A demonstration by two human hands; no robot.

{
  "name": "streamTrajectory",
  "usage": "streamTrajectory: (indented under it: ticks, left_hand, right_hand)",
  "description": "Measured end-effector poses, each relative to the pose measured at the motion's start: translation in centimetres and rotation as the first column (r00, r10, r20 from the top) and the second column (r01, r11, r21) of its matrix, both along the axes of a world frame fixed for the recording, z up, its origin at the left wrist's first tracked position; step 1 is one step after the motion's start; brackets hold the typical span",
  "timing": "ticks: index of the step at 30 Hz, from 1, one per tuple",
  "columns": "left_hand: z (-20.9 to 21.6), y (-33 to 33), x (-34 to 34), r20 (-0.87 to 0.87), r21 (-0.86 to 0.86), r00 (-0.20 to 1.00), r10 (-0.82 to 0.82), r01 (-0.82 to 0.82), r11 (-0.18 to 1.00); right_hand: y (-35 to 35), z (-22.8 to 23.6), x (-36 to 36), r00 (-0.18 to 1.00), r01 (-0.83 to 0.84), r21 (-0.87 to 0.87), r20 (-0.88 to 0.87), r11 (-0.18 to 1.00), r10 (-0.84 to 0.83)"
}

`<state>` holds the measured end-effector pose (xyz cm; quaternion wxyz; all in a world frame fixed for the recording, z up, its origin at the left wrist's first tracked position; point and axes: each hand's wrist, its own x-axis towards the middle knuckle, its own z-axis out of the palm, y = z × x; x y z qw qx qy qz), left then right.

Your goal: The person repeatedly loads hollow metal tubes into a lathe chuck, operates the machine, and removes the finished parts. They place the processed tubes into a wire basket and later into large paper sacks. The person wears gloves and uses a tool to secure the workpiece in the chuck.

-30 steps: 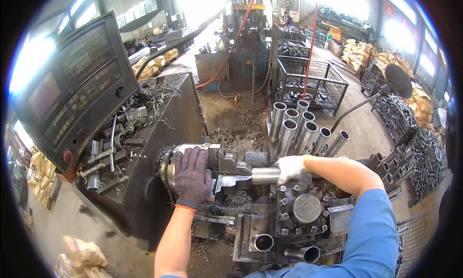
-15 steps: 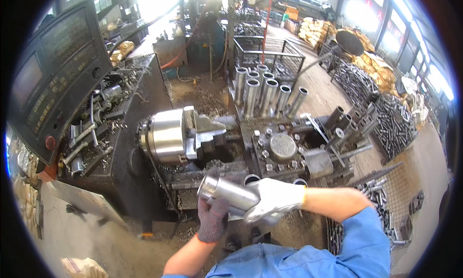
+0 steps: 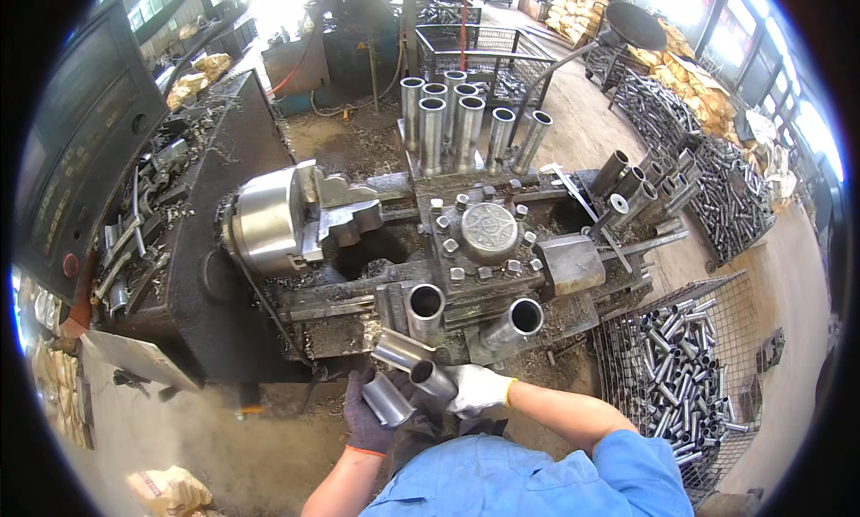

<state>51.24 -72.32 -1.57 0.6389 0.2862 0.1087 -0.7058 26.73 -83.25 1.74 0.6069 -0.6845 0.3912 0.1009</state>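
Observation:
My left hand (image 3: 369,420), in a dark grey glove, is closed on a half-round metal shell (image 3: 388,402) with its hollow side showing. My right hand (image 3: 475,390), in a white glove, grips a short metal tube (image 3: 434,382) just right of that shell. Against the tube's far side lies a second curved metal shell (image 3: 400,348); which fingers support it is hidden. Beyond my hands two metal tubes, a left one (image 3: 425,313) and a right one (image 3: 514,325), stand on the near side of the lathe carriage, open ends up.
The lathe chuck (image 3: 270,219) is ahead left, the bolted tool post (image 3: 489,228) in the middle. Several upright tubes (image 3: 432,136) stand behind it; a caliper (image 3: 573,193) lies to their right. A wire basket (image 3: 618,356) of metal pieces is at right, a control panel (image 3: 90,159) at left.
The metal pieces between my hands have come apart into two half shells and a tube. My hands have moved lower, and the view has shifted, showing both standing tubes fully.

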Motion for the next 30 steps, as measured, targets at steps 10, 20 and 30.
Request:
streamTrajectory:
  ticks: [10, 20, 30]
  left_hand:
    - [7.6, -6.3, -9.5, 0.981, -0.022, -0.164, 0.103, 0.433, 0.901]
    - [7.4, -2.1, -5.8, 0.85, -0.268, 0.512, 0.125, 0.216, 0.939]
    - [3.8, -0.8, 4.0, 0.138, -0.187, 0.979, 0.149, -0.122, 0.975]
  right_hand:
    - [-2.4, 9.4, -12.6, 0.833, 0.417, -0.12, 0.448, 0.901, -0.326]
    - [-3.4, 6.1, -6.6, 0.875, 0.463, -0.358, 0.328, 0.811, -0.355]
    - [1.9, 1.1, 6.3, 0.999, 0.038, -0.909, 0.051, 0.416, 0.02]
